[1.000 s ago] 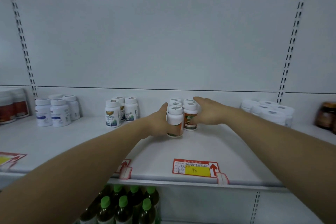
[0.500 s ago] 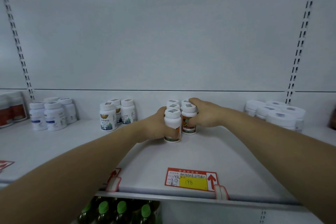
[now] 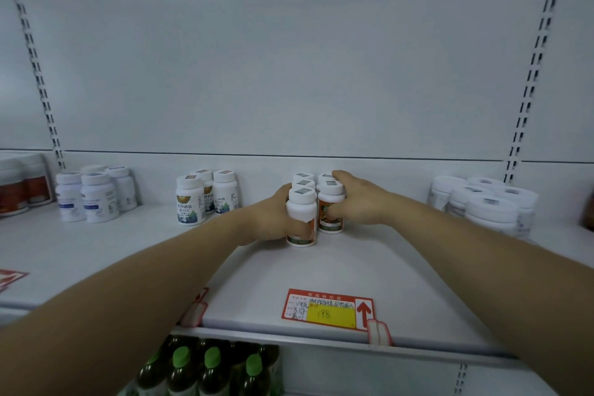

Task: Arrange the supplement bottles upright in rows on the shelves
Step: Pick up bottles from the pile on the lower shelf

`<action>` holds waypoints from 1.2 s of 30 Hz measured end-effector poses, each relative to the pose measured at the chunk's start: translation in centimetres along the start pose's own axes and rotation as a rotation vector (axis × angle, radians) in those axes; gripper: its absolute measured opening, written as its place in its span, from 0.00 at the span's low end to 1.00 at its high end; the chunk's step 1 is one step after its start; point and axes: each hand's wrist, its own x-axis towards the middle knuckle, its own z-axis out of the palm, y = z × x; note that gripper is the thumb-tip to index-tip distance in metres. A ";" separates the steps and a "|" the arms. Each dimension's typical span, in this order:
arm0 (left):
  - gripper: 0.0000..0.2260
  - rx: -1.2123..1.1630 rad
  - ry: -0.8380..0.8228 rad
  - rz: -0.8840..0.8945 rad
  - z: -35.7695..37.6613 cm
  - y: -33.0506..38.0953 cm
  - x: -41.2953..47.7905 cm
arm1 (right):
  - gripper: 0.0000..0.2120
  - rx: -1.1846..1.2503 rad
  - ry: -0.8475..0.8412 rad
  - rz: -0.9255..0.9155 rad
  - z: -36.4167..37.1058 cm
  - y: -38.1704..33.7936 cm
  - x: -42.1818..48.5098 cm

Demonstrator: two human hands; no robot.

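Orange-label bottles [image 3: 303, 184]: stood upright in two short rows, mid-shelf, near the back wall.
Left hand [image 3: 273, 219]: gripped the front-left bottle [image 3: 302, 209], thumb across its label.
Right hand [image 3: 360, 199]: curled round the right row, thumb on the front-right bottle [image 3: 331, 190], fingers reaching to the rear caps.
Shelf [image 3: 321, 267]: white, with a red-and-yellow price tag [image 3: 328, 310] at its front edge.
Neighbours: gold-label bottles [image 3: 191, 204] to the left and white jars [image 3: 488, 209] to the right, both well apart from the hands.

Fingers of my left hand [image 3: 271, 219] vanish behind the front bottle [image 3: 301, 214]; the brown jar [image 3: 589, 212] is cut off by the right edge.
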 end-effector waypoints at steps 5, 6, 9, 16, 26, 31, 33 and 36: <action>0.20 0.026 -0.043 -0.013 -0.1 0.0 0.2 | 0.36 -0.019 -0.004 -0.007 -0.2 0.2 0.0; 0.20 0.027 -0.041 -0.018 -0.2 -0.1 0.3 | 0.35 -0.025 -0.003 -0.009 -0.2 0.2 -0.1; 0.19 0.032 -0.030 -0.035 -0.3 -0.4 0.4 | 0.31 -0.040 0.004 -0.025 -0.1 0.2 -0.1; 0.23 0.071 -0.034 -0.092 -0.3 -0.5 0.7 | 0.29 -0.043 0.015 -0.051 0.0 0.4 -0.1; 0.46 0.245 0.043 -0.291 -2.0 -0.1 -0.2 | 0.43 -0.203 0.061 -0.035 -2.2 -0.6 -2.3; 0.42 0.524 0.114 -0.179 -3.2 2.4 -1.9 | 0.42 -0.354 0.139 0.047 -5.7 -1.2 -5.3; 0.41 0.605 0.130 -0.093 -2.8 3.5 -2.4 | 0.41 -0.372 0.166 0.082 -6.8 -1.2 -6.7; 0.36 0.607 0.100 0.009 -1.6 5.4 -2.9 | 0.39 -0.392 0.213 0.136 -8.0 -0.5 -9.1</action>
